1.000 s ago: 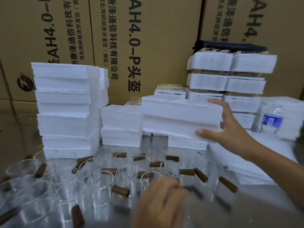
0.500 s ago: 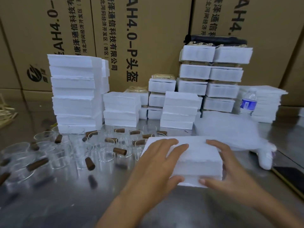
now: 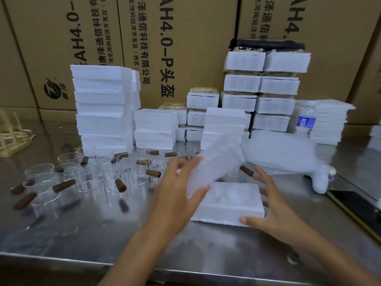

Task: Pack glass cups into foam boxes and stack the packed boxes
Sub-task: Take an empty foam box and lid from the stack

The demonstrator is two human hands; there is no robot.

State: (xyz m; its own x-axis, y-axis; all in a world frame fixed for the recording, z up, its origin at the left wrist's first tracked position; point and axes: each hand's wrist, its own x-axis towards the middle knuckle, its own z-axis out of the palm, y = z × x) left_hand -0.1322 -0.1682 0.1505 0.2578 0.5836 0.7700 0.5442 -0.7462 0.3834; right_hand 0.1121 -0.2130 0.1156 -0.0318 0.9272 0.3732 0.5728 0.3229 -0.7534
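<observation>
At nine o'clock on the steel table [image 3: 86, 234]: a crowd of empty glass cups [image 3: 86, 174] with brown handles, some close against each other, none yet in foam. Behind them, at ten to eleven o'clock, tall and short stacks of empty foam [image 3: 103, 108].

At centre, slightly left: left hand [image 3: 175, 195] pinching a foam lid [image 3: 216, 164], thumb under the near edge, fingers curled over the far one, lid tilted up to the right and blurred. Directly below at six o'clock: foam base [image 3: 231, 203] flat on the table, cavity open and apparently bare. Just right of it: right hand [image 3: 274, 209] spread wide, gripping nothing, thumb tip touching the base's near right corner, fingers fanned beside its right wall.

Beyond, at one o'clock: a bubble-wrap pile [image 3: 284, 155], packed boxes [image 3: 266, 87] stacked high against the cartons, and a water bottle [image 3: 305, 120].

Judged step: opening a box, ahead of loading a cup.

Likely trouble from here:
- Lid swinging left could clip the nearest cups, knocking glass against glass; tight spacing makes a chain of tips plausible.
- Light foam, barely steadied by one thumb, could skid on the slick steel when a cup is pressed in.
- Thin lid edge under a hard pinch could snap or crumble.
- Reaching into the cluster may snag a handle on a neighbour.
- Packed stack looks uneven already; another box on top could topple it.
</observation>
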